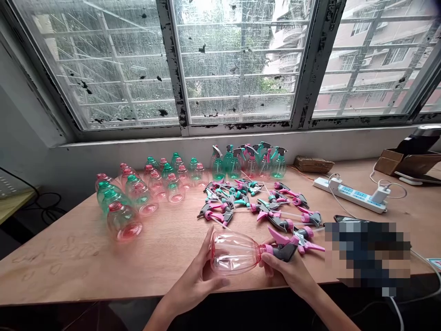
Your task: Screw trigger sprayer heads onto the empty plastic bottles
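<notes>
A clear pink spray bottle (234, 253) lies sideways in the air above the table's front edge. Around its broad base end, my left hand (195, 278) is closed, thumb below and fingers behind. My right hand (289, 271) grips the pink collar of the grey-and-pink trigger sprayer (285, 251) at the bottle's neck. The sprayer sits on the neck; how tightly cannot be seen. Just beyond lies a heap of loose trigger sprayers (241, 195) in pink, teal and grey, with thin dip tubes.
Several open pink and green bottles (138, 195) stand at left. Bottles with sprayers fitted (251, 163) line the back by the window. To the right are a brown package (313, 164), a white power strip (351, 195), cables, a cardboard box (406, 161) and a blurred-out dark device (368, 253).
</notes>
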Demonstrator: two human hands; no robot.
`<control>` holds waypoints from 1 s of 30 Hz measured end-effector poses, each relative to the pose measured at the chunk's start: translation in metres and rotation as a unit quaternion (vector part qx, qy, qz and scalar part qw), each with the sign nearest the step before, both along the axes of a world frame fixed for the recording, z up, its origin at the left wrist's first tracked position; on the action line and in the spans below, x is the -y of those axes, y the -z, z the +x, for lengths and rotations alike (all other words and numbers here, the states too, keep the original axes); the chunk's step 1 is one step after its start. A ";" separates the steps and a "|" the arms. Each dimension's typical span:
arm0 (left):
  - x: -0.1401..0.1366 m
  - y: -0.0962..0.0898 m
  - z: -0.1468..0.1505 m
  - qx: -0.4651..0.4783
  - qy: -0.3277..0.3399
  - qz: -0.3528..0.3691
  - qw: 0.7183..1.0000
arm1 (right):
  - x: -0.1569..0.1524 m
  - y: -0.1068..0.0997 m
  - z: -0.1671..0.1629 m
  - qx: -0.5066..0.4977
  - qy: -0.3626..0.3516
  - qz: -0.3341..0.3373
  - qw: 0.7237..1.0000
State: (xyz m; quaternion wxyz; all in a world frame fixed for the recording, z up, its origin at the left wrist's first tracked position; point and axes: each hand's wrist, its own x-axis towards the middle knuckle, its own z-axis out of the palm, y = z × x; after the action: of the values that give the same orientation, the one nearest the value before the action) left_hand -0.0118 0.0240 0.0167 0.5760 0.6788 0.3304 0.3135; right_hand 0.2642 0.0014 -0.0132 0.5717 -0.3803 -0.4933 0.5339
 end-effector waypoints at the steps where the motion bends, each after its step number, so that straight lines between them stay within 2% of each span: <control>1: -0.001 0.002 -0.001 0.005 0.002 -0.008 1.000 | 0.000 0.000 0.000 0.000 0.002 0.000 1.000; 5: -0.002 0.006 -0.003 0.020 0.012 -0.020 1.000 | 0.000 0.000 0.000 -0.004 -0.004 0.005 1.000; 12: 0.001 0.000 0.003 0.012 -0.019 0.026 0.999 | -0.001 -0.002 0.000 -0.003 -0.009 0.002 1.000; 20: 0.002 0.003 0.000 0.048 0.012 -0.016 0.999 | -0.001 0.001 0.002 0.002 -0.011 0.010 1.000; 25: 0.003 0.001 0.001 0.022 0.003 0.010 1.000 | -0.003 0.006 0.003 -0.023 -0.004 0.013 1.000; 30: 0.002 0.002 0.000 0.029 0.010 -0.002 1.000 | -0.003 0.007 0.004 -0.027 -0.008 0.017 0.999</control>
State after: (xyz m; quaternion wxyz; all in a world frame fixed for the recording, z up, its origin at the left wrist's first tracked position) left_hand -0.0117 0.0216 0.0151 0.5901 0.6711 0.3077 0.3268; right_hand 0.2678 0.0047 -0.0205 0.5871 -0.3523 -0.4893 0.5402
